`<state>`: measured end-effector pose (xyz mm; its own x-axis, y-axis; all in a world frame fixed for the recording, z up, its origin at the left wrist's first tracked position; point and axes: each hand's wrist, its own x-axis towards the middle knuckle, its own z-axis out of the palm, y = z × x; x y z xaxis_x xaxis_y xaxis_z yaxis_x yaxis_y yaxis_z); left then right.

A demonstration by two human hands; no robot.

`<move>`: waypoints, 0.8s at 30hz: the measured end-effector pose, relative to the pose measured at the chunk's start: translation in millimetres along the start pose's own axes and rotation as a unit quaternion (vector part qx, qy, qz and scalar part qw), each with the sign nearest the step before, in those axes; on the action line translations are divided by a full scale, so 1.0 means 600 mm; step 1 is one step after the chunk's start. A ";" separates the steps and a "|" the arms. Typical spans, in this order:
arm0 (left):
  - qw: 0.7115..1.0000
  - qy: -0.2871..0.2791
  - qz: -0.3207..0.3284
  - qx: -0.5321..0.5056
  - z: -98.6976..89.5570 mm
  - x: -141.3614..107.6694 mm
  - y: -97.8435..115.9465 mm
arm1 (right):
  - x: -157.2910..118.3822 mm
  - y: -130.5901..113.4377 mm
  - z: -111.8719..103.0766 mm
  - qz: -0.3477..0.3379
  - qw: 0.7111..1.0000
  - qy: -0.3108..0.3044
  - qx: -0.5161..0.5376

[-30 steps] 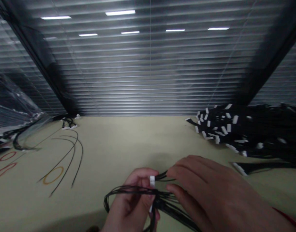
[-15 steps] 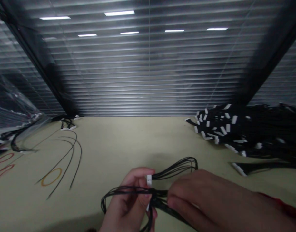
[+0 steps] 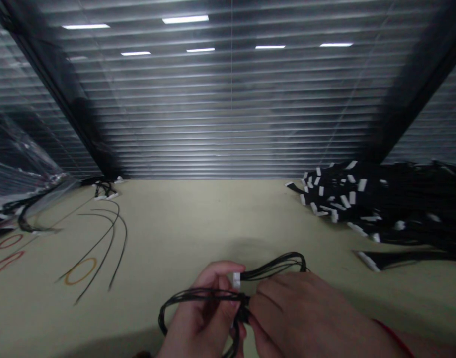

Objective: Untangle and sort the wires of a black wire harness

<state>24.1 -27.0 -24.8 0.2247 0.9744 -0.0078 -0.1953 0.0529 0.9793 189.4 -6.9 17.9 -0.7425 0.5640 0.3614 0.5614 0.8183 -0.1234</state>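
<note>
Slatted blinds [image 3: 231, 99] rise behind a pale olive tabletop [image 3: 198, 228], with a heap of black wire harnesses [image 3: 384, 199] tipped with white connectors at right. The left hand [image 3: 200, 313] clenches a white connector [image 3: 236, 280] and looped black wires [image 3: 198, 297]; the right hand [image 3: 298, 313] pinches those wires just beside it, closer than a moment earlier.

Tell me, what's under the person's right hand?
Black wires disappear under the right hand, above a pale tabletop; whatever lies directly beneath the hand is covered and cannot be seen.
</note>
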 end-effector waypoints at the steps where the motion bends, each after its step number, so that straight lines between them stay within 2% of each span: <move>1: 1.000 0.000 -0.007 -0.001 0.000 0.000 -0.002 | 0.002 -0.001 0.002 -0.008 1.000 0.010 -0.017; 7: 0.999 0.015 -0.052 0.003 0.004 0.000 -0.004 | -0.001 -0.003 0.004 -0.052 0.989 0.025 -0.135; 10: 0.998 0.020 -0.063 0.003 0.006 0.001 -0.001 | -0.004 -0.005 0.001 -0.065 0.990 0.029 -0.124; 12: 0.998 0.024 -0.066 -0.004 0.005 0.001 0.001 | -0.002 -0.003 -0.008 -0.023 0.997 0.031 -0.070; 14: 0.998 0.022 -0.057 -0.014 0.004 0.000 0.001 | 0.006 0.006 -0.028 0.072 0.996 -0.007 0.061; 15: 0.998 0.019 -0.051 -0.022 0.003 0.000 0.002 | 0.010 0.014 -0.044 0.122 0.978 -0.048 0.160; 16: 0.998 0.018 -0.048 -0.029 0.003 0.001 0.003 | 0.014 0.024 -0.062 0.164 0.941 -0.100 0.277; 17: 0.998 0.018 -0.050 -0.036 0.004 0.001 0.003 | 0.017 0.036 -0.082 0.188 0.891 -0.134 0.391; 18: 0.997 0.020 -0.054 -0.045 0.005 0.001 0.005 | 0.018 0.050 -0.103 0.196 0.814 -0.196 0.510; 19: 0.996 0.023 -0.061 -0.053 0.006 0.002 0.006 | 0.018 0.065 -0.123 0.207 0.760 -0.178 0.589; 20: 0.996 0.025 -0.066 -0.060 0.007 0.002 0.007 | 0.016 0.080 -0.141 0.178 0.735 -0.103 0.646; 21: 0.995 0.026 -0.069 -0.062 0.008 0.002 0.008 | 0.013 0.095 -0.155 0.179 0.747 -0.042 0.639; 22: 0.995 0.026 -0.067 -0.063 0.009 0.003 0.009 | 0.008 0.109 -0.166 0.174 0.781 0.018 0.600; 23: 0.996 0.025 -0.063 -0.063 0.010 0.003 0.010 | 0.002 0.122 -0.172 0.171 0.837 0.076 0.514; 24: 0.996 0.025 -0.059 -0.063 0.010 0.003 0.010 | -0.005 0.135 -0.176 0.176 0.898 0.128 0.383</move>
<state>28.8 -26.1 -17.5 0.2065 0.9692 -0.1339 -0.2891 0.1911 0.9380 275.4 45.9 104.5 -0.4048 0.8391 0.3633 0.2570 0.4857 -0.8355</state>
